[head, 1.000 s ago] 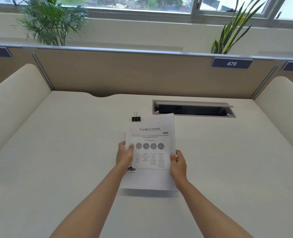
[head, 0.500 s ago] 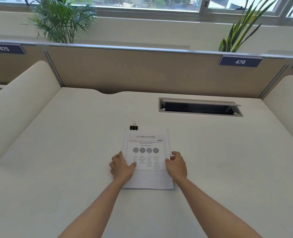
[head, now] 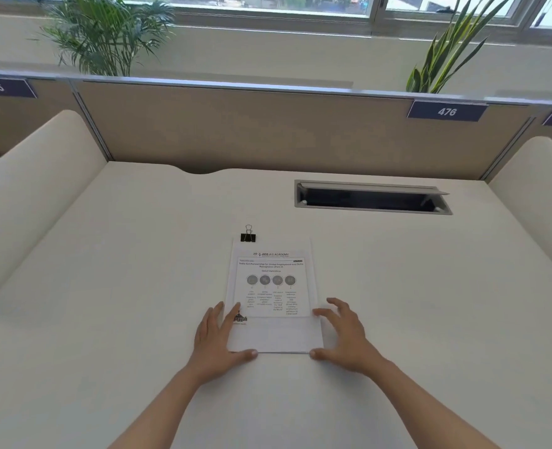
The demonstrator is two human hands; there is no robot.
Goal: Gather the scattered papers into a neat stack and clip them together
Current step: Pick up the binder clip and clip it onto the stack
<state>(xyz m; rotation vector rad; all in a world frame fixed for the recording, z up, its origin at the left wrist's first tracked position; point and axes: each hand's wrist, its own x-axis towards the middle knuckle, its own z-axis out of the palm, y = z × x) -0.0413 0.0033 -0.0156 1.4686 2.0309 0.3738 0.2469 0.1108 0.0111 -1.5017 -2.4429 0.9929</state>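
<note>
Paper stack [head: 273, 296]: lies flat near the middle of the table [head: 106, 286], printed sheet on top, long edges running toward the back partition. Edges look nearly flush; a faint offset shows along the right side.

Binder clip [head: 248, 236]: black, wire handles up, on the table touching or just beyond the stack's far left corner. Not yet on the papers.

Left hand [head: 218, 343]: open, fingers spread, resting against the stack's near left corner, thumb along the near edge. Grips nothing.

Right hand [head: 344, 335]: open, fingers curled and spread, just beside the near right corner, thumb tip at the near edge. Grips nothing.

Cable tray opening [head: 371, 197]: toward the back right of the table, well apart from the stack.

Risks, as judged:
- Uneven push from either hand could fan the sheets and undo the alignment.
- Lifting the stack by one side could let lower sheets slide out.
- Reaching past the far edge could knock the clip away.
- Clipping before squaring would lock in the offset.
</note>
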